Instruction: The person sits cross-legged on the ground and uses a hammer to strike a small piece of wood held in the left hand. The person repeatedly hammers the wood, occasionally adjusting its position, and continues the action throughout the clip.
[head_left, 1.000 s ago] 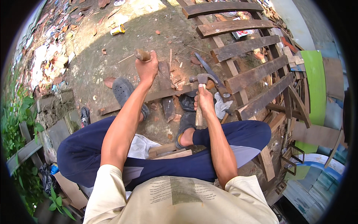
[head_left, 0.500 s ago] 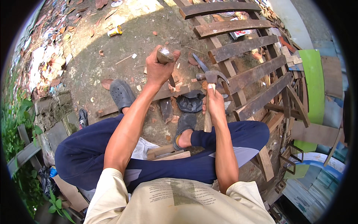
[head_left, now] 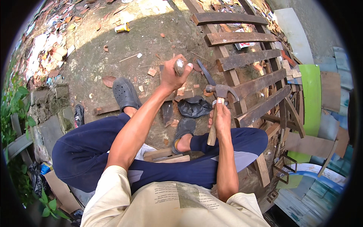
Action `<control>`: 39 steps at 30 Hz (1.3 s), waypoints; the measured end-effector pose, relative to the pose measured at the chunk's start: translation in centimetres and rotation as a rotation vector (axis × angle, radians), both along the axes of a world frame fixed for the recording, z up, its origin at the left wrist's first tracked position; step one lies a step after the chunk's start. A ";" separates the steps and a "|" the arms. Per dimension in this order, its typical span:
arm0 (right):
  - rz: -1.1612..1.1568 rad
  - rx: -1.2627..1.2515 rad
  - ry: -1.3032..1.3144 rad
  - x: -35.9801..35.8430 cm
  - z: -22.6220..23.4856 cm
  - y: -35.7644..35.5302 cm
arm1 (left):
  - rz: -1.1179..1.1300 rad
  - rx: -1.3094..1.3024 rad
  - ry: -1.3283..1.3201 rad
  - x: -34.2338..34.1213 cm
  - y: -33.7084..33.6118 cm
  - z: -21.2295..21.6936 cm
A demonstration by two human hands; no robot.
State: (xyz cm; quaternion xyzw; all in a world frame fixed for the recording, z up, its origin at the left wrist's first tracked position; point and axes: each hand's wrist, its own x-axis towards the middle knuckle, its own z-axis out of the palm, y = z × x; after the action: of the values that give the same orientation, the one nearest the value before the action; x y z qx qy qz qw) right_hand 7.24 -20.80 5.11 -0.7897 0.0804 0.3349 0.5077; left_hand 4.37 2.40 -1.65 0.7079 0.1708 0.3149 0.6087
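Note:
My left hand [head_left: 172, 73] is raised over the dirt ground and closed around a short grey metal tool [head_left: 179, 67], perhaps a chisel. My right hand [head_left: 221, 115] grips the wooden handle of a claw hammer [head_left: 220, 92], held upright with its steel head just above my fist. A narrow wooden strip [head_left: 113, 107] lies flat on the ground below my left hand. I sit low with both legs in dark blue trousers and dark sandals [head_left: 125, 93] on my feet.
A frame of dark wooden slats [head_left: 245, 58] lies on the right, close to the hammer. A saw blade [head_left: 206, 72] and a black crumpled bag [head_left: 193, 107] rest between my hands. Wood chips, leaves and rubble litter the ground; boards and a green panel [head_left: 312, 94] stand at far right.
My left hand has lifted off the ground with the metal tool and drawn nearer. The hammer in my right hand has shifted slightly right and closer.

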 end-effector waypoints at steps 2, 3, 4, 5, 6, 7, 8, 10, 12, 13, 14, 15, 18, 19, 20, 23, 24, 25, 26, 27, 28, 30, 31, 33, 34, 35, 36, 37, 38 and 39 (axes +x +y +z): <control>0.059 -0.001 -0.015 0.4 0.2 0.5 | -0.027 0.009 -0.018 -0.1 0.1 -0.4; 0.090 -0.001 -0.022 0.8 0.2 0.9 | -0.039 -0.015 -0.025 -0.2 0.1 -0.6; 0.161 -0.039 -0.035 1.4 0.3 1.4 | -0.055 -0.039 -0.033 -0.3 0.0 -1.0; 0.230 -0.075 -0.044 2.3 0.2 2.1 | -0.072 -0.063 -0.038 -0.4 -0.1 -1.2; 0.300 -0.111 -0.053 3.3 0.1 2.9 | -0.067 -0.092 -0.038 -0.6 0.0 -1.4; 0.375 -0.168 -0.091 4.1 0.1 4.0 | -0.062 -0.120 -0.034 -0.8 0.2 -1.6; 0.398 -0.145 -0.115 5.1 -0.6 4.8 | -0.066 -0.151 -0.032 -0.9 0.1 -1.7; 0.446 -0.094 -0.159 7.0 -2.9 6.9 | -0.038 -0.191 -0.033 -1.3 0.3 -2.0; 0.484 -0.004 -0.183 9.1 -5.9 9.0 | -0.024 -0.189 -0.018 -1.7 0.3 -1.9; 0.502 0.041 -0.192 9.8 -7.2 9.9 | -0.024 -0.168 -0.001 -1.9 0.2 -1.6; 0.527 0.023 -0.161 10.3 -7.9 10.6 | -0.024 -0.147 0.014 -2.0 0.1 -1.2; 0.551 0.005 -0.129 10.7 -8.6 11.3 | -0.027 -0.134 0.014 -2.0 0.0 -0.7; 0.717 -0.116 0.053 10.1 -10.8 11.5 | 0.037 -0.195 0.012 -2.6 -0.2 -2.0; 0.896 -0.249 0.190 10.6 -12.5 10.6 | 0.037 -0.236 -0.023 -2.2 -0.5 -1.7; 1.085 -0.375 0.328 11.0 -13.2 10.6 | 0.033 -0.258 -0.044 -2.4 -0.4 -1.7; 1.172 -0.339 0.283 11.6 -13.1 10.4 | 0.035 -0.399 -0.095 -3.3 -0.1 -1.5; 1.073 -0.292 0.236 11.6 -12.6 10.6 | 0.033 -0.391 -0.092 -3.4 0.0 -1.5; 0.976 -0.248 0.186 11.7 -11.4 11.0 | 0.035 -0.382 -0.094 -3.4 0.0 -1.5; 0.879 -0.205 0.136 11.6 -10.8 11.3 | 0.036 -0.374 -0.096 -3.4 -0.1 -1.5; 0.748 -0.141 0.090 11.4 -11.6 11.3 | 0.042 -0.353 -0.084 -3.4 -0.3 -1.6; 0.688 -0.106 0.065 11.1 -11.4 11.6 | 0.044 -0.329 -0.077 -3.2 -0.3 -1.7; 0.566 -0.035 0.019 10.0 -11.1 11.7 | 0.055 -0.287 -0.051 -2.9 -0.3 -2.0; 0.612 -0.078 0.029 9.4 -10.7 11.6 | 0.063 -0.270 -0.038 -2.5 -0.2 -2.4; 1.033 -0.249 0.093 10.0 -9.9 12.0 | 0.085 -0.225 -0.003 -1.6 0.2 -3.2; 1.242 -0.341 0.127 10.6 -9.7 12.1 | 0.098 -0.201 0.016 -0.8 0.1 -3.7; 1.255 -0.414 0.158 11.5 -10.8 12.7 | 0.105 -0.173 0.034 0.0 0.3 -3.8; 1.137 -0.383 0.133 11.9 -11.8 12.4 | 0.111 -0.175 0.038 1.0 0.4 -3.9; 1.034 -0.349 0.112 12.0 -12.4 12.5 | 0.132 -0.176 0.048 1.8 0.8 -3.9; 0.922 -0.317 0.090 12.5 -13.1 12.3 | 0.145 -0.179 0.055 2.8 0.8 -3.3; 0.920 -0.246 -0.057 13.5 -13.8 12.0 | 0.137 -0.223 0.051 3.6 0.7 -2.8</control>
State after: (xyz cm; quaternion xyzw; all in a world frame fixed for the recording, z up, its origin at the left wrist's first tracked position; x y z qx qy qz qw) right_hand 20.71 -8.76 -8.65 -0.8064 -0.2525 0.4912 0.2114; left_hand 7.95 3.09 -4.41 0.6303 0.2684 0.3166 0.6561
